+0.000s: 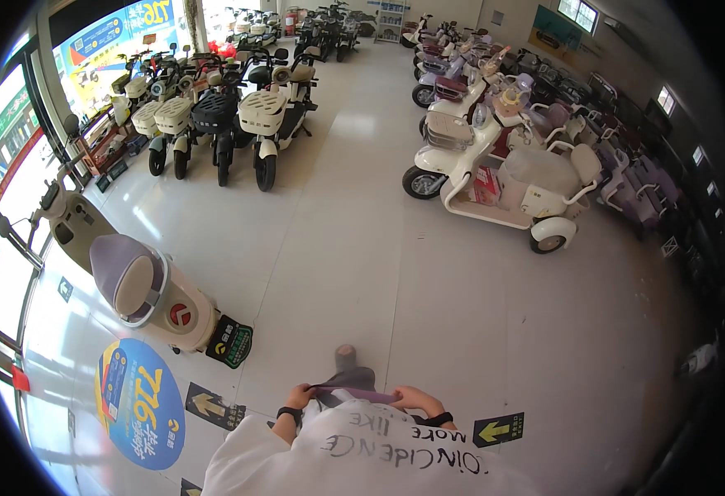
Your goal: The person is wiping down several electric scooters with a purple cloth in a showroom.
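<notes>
At my waist, a purple cloth (362,395) is stretched sideways between my two hands, just in front of my white shirt. My left hand (300,396) closes on its left end, where a greyish fold shows. On the other side my right hand (412,398) grips the right end with bent fingers. The shirt covers the lower part of the cloth, so its full shape is hidden. Beyond it, one grey trouser leg (357,379) and a shoe (345,352) step forward on the floor.
A beige scooter with a purple seat (123,269) stands close at the left. A cream three-wheeler (503,186) is at the right, before rows of others. Scooters with front baskets (262,112) line the far left. Floor stickers (141,403) lie near me.
</notes>
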Tool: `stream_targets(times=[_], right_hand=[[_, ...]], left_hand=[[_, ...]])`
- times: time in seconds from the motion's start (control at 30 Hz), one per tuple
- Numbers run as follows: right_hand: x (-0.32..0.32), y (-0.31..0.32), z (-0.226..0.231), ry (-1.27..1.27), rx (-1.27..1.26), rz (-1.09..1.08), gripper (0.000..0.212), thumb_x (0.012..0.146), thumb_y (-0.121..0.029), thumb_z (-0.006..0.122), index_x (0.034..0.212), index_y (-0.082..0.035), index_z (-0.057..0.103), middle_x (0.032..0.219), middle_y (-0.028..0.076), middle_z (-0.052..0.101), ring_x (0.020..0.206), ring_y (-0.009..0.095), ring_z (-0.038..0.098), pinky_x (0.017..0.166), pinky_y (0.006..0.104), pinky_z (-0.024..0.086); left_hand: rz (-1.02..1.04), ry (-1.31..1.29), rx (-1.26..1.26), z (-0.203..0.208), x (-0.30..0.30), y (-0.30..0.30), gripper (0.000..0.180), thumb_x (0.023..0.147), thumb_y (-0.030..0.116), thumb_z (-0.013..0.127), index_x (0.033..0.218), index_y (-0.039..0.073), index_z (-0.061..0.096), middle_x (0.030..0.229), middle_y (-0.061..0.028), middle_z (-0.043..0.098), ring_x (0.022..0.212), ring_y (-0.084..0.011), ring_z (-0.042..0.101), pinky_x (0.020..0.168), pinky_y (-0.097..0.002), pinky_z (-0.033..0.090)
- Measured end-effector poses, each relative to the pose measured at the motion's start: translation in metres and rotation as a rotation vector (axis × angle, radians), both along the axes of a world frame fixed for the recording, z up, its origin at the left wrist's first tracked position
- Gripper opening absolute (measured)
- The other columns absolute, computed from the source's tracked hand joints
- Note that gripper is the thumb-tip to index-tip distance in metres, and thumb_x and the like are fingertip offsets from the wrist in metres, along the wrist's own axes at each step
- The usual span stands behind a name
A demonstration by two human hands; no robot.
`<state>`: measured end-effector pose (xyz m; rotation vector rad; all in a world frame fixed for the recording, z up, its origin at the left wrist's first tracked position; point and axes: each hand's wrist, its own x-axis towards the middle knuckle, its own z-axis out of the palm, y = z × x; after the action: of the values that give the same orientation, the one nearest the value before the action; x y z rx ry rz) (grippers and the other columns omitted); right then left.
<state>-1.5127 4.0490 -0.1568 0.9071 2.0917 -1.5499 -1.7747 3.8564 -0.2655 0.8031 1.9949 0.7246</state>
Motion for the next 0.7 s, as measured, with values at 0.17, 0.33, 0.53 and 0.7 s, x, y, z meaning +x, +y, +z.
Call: stream_targets(times=[0.17,0.33,0.53,0.7], right_hand=[[-0.035,0.093,0.009,-0.16,0.196,0.003,0.037,0.071,-0.035,0.066,0.082,0.0,0.059,0.076,0.013,0.063,0.071,0.023,0.059,0.064,0.0329,0.045],[-0.091,0.176,0.05,0.031,0.518,-0.237,0.03,0.072,-0.026,0.063,0.085,0.0,0.057,0.077,0.014,0.063,0.072,0.027,0.06,0.065,0.0345,0.046],[-0.132,0.256,0.061,0.092,0.493,-0.123,0.027,0.07,-0.022,0.061,0.085,-0.001,0.055,0.076,0.015,0.061,0.071,0.031,0.058,0.065,0.036,0.045],[-0.17,0.328,0.054,0.134,0.522,-0.06,0.025,0.068,-0.02,0.061,0.085,-0.002,0.054,0.074,0.015,0.06,0.069,0.032,0.057,0.062,0.0368,0.045]], left_hand=[[-0.143,-0.108,0.056,-0.008,-0.056,0.127,0.03,0.081,0.027,0.051,0.088,0.001,0.063,0.077,-0.0129,0.064,0.074,-0.0255,0.061,0.069,-0.0353,0.046],[0.005,0.172,0.332,0.056,-0.09,0.23,0.025,0.086,0.025,0.046,0.089,0.002,0.057,0.075,-0.0095,0.063,0.072,-0.0217,0.06,0.067,-0.0318,0.045],[0.052,0.015,0.191,0.104,-0.112,0.257,0.027,0.084,0.026,0.047,0.094,0.004,0.059,0.081,-0.0123,0.063,0.076,-0.0267,0.06,0.07,-0.0351,0.045],[0.33,-0.011,0.248,0.078,-0.144,0.236,0.022,0.084,0.021,0.052,0.086,0.0,0.058,0.076,-0.0121,0.064,0.077,-0.0232,0.063,0.07,-0.0301,0.046]])
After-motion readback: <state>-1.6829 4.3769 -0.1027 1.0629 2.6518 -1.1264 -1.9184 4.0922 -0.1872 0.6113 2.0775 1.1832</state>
